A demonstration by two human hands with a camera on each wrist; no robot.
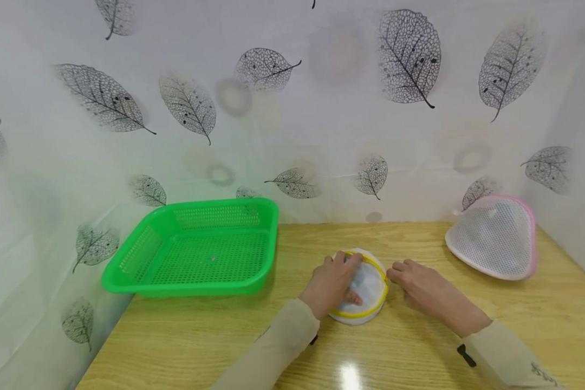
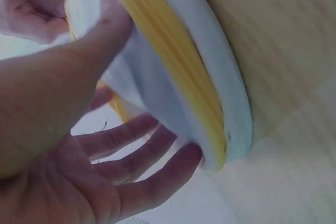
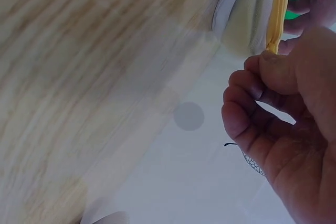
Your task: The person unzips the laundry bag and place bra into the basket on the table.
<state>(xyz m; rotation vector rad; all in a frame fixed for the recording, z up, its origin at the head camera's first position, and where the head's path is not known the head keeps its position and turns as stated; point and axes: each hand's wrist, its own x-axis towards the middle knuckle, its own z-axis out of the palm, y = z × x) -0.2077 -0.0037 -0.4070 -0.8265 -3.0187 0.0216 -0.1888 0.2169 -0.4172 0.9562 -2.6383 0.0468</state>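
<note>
A round white mesh laundry bag (image 1: 368, 290) with a yellow zipper lies on the table, under and between both hands. My left hand (image 1: 332, 286) rests on it with the fingers spread. In the left wrist view, the thumb (image 2: 113, 17) and fingertips (image 2: 191, 156) touch the white fabric inside the yellow zipper (image 2: 173, 51). At the bag's right edge, my right hand (image 1: 414, 284) pinches the end of the zipper between thumb and curled forefinger. In the right wrist view, those fingertips (image 3: 269, 59) cover whatever small pull they hold.
A green plastic basket (image 1: 253, 284) with perforated sides stands at the back left of the wooden table (image 1: 185, 341). At the back right sits a white mesh bag (image 1: 492, 238) with pink edging. A leaf-printed curtain (image 1: 322, 124) hangs behind the table.
</note>
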